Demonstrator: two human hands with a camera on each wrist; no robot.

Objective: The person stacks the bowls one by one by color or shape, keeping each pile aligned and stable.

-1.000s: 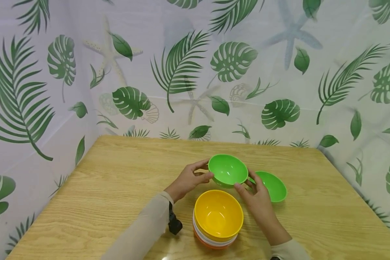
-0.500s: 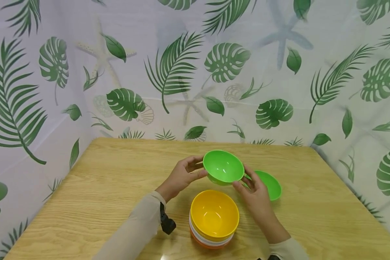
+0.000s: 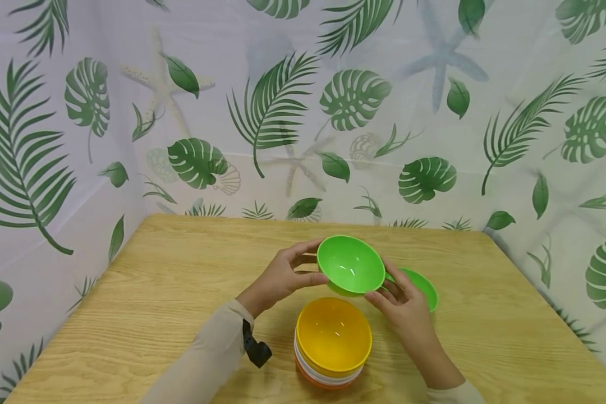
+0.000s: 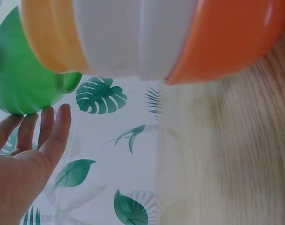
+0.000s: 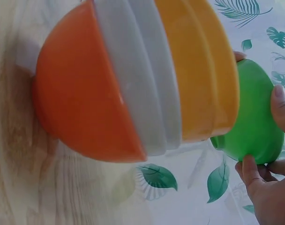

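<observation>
A green bowl (image 3: 350, 265) is held in the air between both hands, its inside tilted toward the head camera. My left hand (image 3: 283, 274) grips its left side, thumb near the rim and fingers behind. On the right side my right hand (image 3: 405, 308) grips it, thumb at the near edge and fingers underneath. Just in front and below stands a stack of nested bowls: a yellow bowl (image 3: 333, 336) on top, white bowls (image 5: 138, 79) beneath, an orange bowl (image 5: 81, 89) at the bottom. Both wrist views show the held green bowl (image 4: 27, 70) apart from the stack.
Another green bowl (image 3: 421, 289) lies on the wooden table (image 3: 192, 280) behind my right hand, partly hidden by it. A leaf-patterned cloth (image 3: 363, 168) hangs behind the table and along its sides. A black wrist camera (image 3: 257, 350) sits on the left sleeve.
Over the last half second the held green bowl has shifted slightly right and nearer to me, still in both hands. The stack stays put; the head view has shifted a little.
</observation>
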